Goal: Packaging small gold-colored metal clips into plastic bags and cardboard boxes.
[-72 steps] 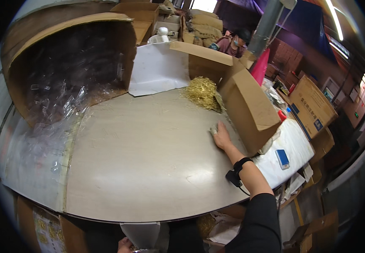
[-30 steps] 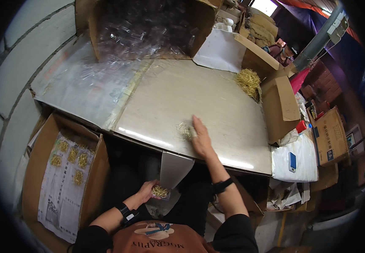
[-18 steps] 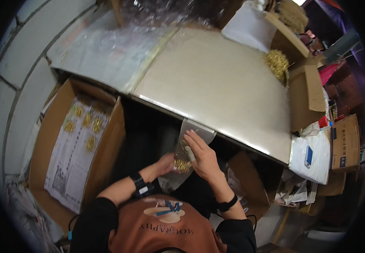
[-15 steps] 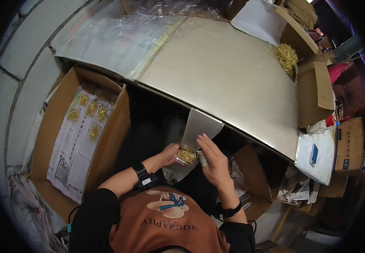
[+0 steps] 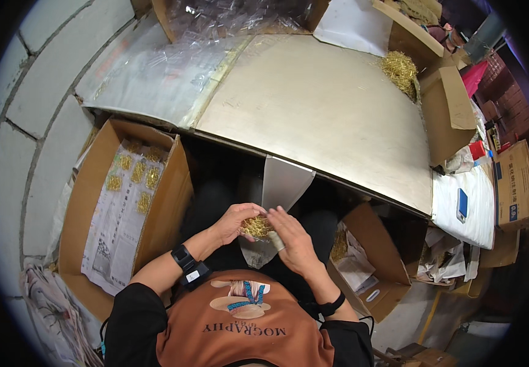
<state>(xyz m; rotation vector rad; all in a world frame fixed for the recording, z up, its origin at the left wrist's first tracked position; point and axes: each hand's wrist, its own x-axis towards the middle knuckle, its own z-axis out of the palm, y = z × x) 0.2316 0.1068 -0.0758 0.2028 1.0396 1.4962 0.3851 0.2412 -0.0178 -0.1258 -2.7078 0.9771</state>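
Note:
In front of my body, my left hand (image 5: 234, 221) is closed on a small clear plastic box, holding it by its left side and far edge. A tangle of thin gold wire-like pieces (image 5: 256, 226) fills the box. My right hand (image 5: 293, 241) lies along the right side of the box with its fingers stretched out. Its fingertips come close to those of my left hand at the far edge. A pale wrap covers one digit of the right hand. Below the hands, a grey-white sheet-like chute (image 5: 286, 180) slopes down from the table's edge.
A cardboard box (image 5: 182, 177) at the left holds several gold-filled packs on printed paper. Loose gold pieces (image 5: 400, 72) lie at the far right corner of the metal table (image 5: 319, 98). Clear plastic boxes (image 5: 234, 15) are heaped behind. Another carton (image 5: 389, 251) stands right of my legs.
My right hand has come in against the box of gold pieces. Both hands and the box appear slightly farther left, and the view has shifted.

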